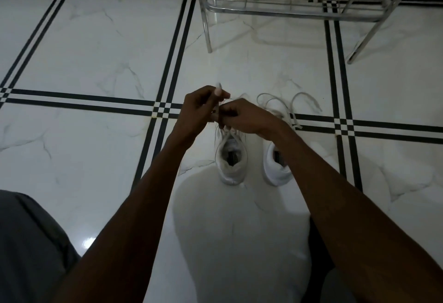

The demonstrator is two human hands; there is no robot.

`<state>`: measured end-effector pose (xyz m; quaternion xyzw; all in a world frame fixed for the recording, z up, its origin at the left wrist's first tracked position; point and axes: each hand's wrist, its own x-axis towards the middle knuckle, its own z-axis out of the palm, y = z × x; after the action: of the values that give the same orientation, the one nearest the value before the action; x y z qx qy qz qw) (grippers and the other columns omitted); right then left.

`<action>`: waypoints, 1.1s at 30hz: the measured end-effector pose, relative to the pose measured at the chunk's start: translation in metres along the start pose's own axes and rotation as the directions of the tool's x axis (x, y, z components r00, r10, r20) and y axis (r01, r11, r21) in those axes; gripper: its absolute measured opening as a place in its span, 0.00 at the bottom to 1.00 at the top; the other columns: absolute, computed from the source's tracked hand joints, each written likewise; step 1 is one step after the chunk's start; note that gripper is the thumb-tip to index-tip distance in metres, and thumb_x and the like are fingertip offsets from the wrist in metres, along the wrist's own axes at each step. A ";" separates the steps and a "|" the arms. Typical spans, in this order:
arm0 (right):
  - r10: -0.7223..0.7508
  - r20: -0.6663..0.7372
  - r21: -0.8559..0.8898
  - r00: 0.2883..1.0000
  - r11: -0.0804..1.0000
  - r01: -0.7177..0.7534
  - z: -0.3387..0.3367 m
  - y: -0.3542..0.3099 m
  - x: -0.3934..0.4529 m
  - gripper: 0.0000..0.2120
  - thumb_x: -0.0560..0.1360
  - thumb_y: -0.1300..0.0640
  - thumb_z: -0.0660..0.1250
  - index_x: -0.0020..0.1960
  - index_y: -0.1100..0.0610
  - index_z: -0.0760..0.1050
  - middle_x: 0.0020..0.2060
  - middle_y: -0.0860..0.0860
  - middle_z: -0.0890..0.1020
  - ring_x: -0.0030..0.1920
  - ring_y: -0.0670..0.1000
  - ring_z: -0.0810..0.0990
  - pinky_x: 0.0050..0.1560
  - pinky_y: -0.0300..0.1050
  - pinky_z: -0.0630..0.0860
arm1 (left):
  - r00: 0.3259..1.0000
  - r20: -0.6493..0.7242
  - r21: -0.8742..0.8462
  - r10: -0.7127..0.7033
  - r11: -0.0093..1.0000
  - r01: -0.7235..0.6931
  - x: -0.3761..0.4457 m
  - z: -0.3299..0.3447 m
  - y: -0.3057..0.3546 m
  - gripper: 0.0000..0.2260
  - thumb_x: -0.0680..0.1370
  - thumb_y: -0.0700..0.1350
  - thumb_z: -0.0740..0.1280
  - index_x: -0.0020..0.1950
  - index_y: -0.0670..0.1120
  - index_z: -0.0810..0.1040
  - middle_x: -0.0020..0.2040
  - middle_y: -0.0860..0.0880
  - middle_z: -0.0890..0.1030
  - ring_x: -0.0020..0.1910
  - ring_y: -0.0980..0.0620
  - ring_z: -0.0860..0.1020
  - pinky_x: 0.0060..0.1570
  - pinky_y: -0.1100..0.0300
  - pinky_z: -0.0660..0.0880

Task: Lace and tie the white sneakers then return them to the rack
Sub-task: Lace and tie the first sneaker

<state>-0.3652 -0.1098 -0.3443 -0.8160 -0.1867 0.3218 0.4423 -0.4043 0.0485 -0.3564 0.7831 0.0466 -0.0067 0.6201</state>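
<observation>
Left hand (200,108) and right hand (242,117), touching, both pinch lace (219,86) above left sneaker (231,159); right sneaker (278,168) beside.

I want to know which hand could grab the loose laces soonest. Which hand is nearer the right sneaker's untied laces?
Right. The right hand is just left of the loose laces, over the left sneaker. The left hand is farther left, beyond it.

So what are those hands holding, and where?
Both the left hand and right hand pinch the lace of the left sneaker, above its tongue.
</observation>
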 end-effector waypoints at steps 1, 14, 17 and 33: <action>-0.010 -0.038 -0.012 0.999 1.000 0.010 -0.002 0.003 0.001 0.16 0.78 0.47 0.67 0.49 0.60 0.83 0.42 0.55 0.86 0.41 0.50 0.83 0.46 0.48 0.79 | 0.998 0.052 -0.017 -0.045 0.999 0.045 -0.001 0.003 -0.001 0.20 0.86 0.54 0.58 0.55 0.42 0.83 0.49 0.40 0.86 0.45 0.49 0.84 0.44 0.54 0.79; -0.151 -0.458 -0.134 0.876 0.986 0.100 -0.012 0.032 0.000 0.06 0.67 0.62 0.78 0.45 0.57 0.87 0.39 0.51 0.88 0.39 0.46 0.86 0.42 0.49 0.85 | 0.979 -0.026 0.021 -0.201 0.979 0.201 -0.007 0.025 -0.021 0.32 0.86 0.58 0.46 0.51 0.41 0.84 0.45 0.45 0.86 0.47 0.53 0.84 0.54 0.59 0.76; -0.124 -0.519 -0.015 0.846 0.991 0.136 -0.009 0.035 0.000 0.07 0.67 0.61 0.79 0.45 0.59 0.87 0.40 0.53 0.88 0.41 0.48 0.87 0.47 0.49 0.84 | 0.979 0.007 0.063 -0.205 0.977 0.204 -0.007 0.028 -0.023 0.31 0.86 0.58 0.46 0.58 0.41 0.84 0.55 0.47 0.86 0.53 0.57 0.82 0.57 0.61 0.74; 0.293 -0.453 0.349 0.842 0.927 -0.135 -0.007 0.052 0.001 0.14 0.74 0.50 0.73 0.43 0.61 0.85 0.42 0.55 0.88 0.43 0.54 0.86 0.46 0.49 0.82 | 0.804 -0.303 -0.390 -0.511 0.836 0.385 -0.008 0.010 -0.037 0.12 0.84 0.47 0.64 0.58 0.39 0.80 0.53 0.48 0.86 0.47 0.61 0.79 0.59 0.52 0.73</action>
<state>-0.3586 -0.1413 -0.3857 -0.8091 0.0783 0.1734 0.5560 -0.4153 0.0469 -0.3943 0.6267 0.3572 0.0106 0.6925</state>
